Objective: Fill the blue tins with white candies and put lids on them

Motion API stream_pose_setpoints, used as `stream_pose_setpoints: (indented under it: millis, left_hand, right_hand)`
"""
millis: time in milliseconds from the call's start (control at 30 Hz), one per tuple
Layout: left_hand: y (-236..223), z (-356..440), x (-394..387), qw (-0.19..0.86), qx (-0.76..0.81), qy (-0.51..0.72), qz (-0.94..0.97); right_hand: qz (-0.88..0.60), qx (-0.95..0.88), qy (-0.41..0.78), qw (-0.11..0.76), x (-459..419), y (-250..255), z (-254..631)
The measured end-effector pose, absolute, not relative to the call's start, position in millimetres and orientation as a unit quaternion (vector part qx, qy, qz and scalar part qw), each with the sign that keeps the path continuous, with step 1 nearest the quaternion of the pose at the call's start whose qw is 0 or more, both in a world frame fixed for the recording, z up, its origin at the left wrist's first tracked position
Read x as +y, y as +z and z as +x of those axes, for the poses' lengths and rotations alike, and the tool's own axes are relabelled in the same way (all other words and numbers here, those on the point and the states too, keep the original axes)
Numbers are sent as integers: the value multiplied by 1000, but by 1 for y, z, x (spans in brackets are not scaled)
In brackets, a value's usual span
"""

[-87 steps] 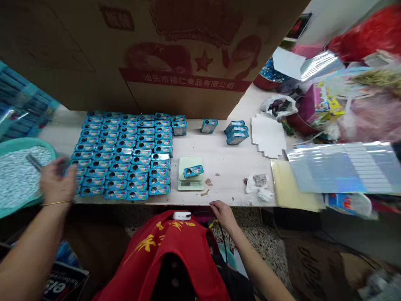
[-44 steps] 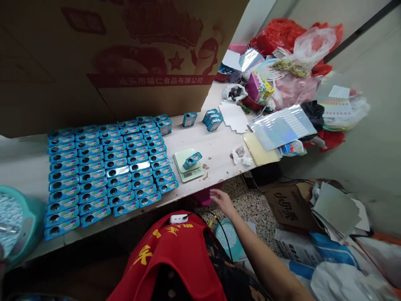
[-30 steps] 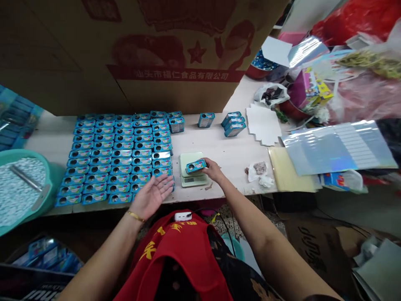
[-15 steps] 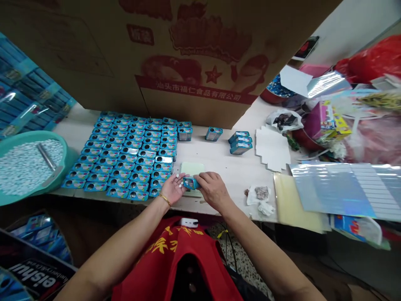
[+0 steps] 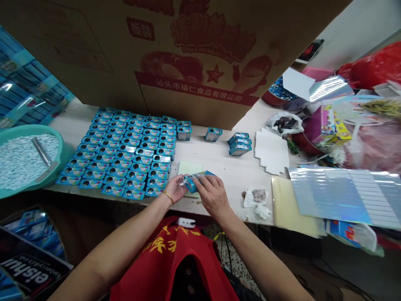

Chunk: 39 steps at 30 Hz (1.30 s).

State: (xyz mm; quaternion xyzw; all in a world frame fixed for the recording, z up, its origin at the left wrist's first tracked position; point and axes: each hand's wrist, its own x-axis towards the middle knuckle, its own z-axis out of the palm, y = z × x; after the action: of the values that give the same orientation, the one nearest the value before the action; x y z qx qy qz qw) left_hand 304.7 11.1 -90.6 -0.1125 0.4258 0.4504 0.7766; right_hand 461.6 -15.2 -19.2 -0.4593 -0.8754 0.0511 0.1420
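In front of me, my right hand [image 5: 214, 193] grips a small blue candy box [image 5: 197, 179] from above. The box lies tilted, its end pointing toward my left palm. My left hand [image 5: 176, 189], with a gold bracelet at the wrist, is cupped and partly closed round a few small white candies [image 5: 182, 182] right at that end of the box. Whether they touch the box's opening I cannot tell. Behind the hands a pale green pad [image 5: 189, 168] lies on the table. Rows of matching blue boxes [image 5: 125, 148], many with a dark round hole on top, stand to the left.
A teal basin [image 5: 62, 154] of white candies with a metal scoop [image 5: 41, 151] stands at far left. A large cardboard carton [image 5: 194, 113] rises behind. Several loose blue boxes [image 5: 213, 134], white card [image 5: 272, 151], crumpled paper [image 5: 263, 210] and plastic sheets [image 5: 332, 196] lie rightward.
My right hand has turned the candy box so that more of its side shows, slanting down to the left palm. The left fingers have curled further round the white candies.
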Motion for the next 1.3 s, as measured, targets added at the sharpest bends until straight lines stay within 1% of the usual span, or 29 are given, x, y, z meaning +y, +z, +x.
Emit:
stream_pose_setpoints:
  millis: [133, 200, 267, 367, 467, 567, 633, 667, 800, 833, 867, 933, 1033, 1200, 1300]
  left_hand:
    - [-89, 307, 11, 778, 426, 447, -115]
    - [-85, 302, 11, 772, 429, 454, -114]
    - [-79, 293, 9, 766, 434, 461, -113]
    - [-69, 269, -1, 758, 446, 464, -108]
    - [-60, 243, -20, 745, 466, 466, -101]
    - [-54, 226, -42, 740, 480, 460, -105]
    - [-52, 221, -56, 743, 482, 451, -110]
    - [-51, 221, -61, 746, 480, 447, -112]
    - [-51, 230, -77, 782, 448, 422, -99]
    - [-51, 234, -80, 797, 435, 410, -90]
    - [-52, 237, -83, 812, 421, 398, -78]
    - [-55, 244, -87, 842, 387, 374, -42]
    - [-57, 250, -93, 870, 353, 345, 5]
    - [-59, 248, -96, 887, 346, 305, 11]
    - [-60, 247, -96, 888, 347, 301, 13]
  right_hand:
    - [-476, -864, 73, 149, -14, -26, 468]
    - [-498, -840, 111, 186, -13, -35, 474]
    - [-525, -789, 187, 258, -10, -50, 479]
    - [-552, -674, 342, 353, -1, -84, 476]
    - [-541, -592, 449, 393, 14, -120, 463]
    - [-525, -568, 488, 404, 26, -138, 457]
    - [-525, -586, 480, 388, 27, -133, 461]
    - [-528, -610, 458, 374, 25, -126, 464]
    - [-513, -736, 295, 328, -11, -78, 464]
    - [-497, -758, 279, 317, -24, -66, 456]
    - [-472, -780, 280, 301, -37, -56, 447]
    - [-417, -824, 303, 233, -61, -43, 424]
    - [-385, -854, 322, 135, -84, -40, 399]
    - [-374, -860, 336, 89, -88, -46, 402]
    - [-377, -859, 334, 84, -87, -48, 409]
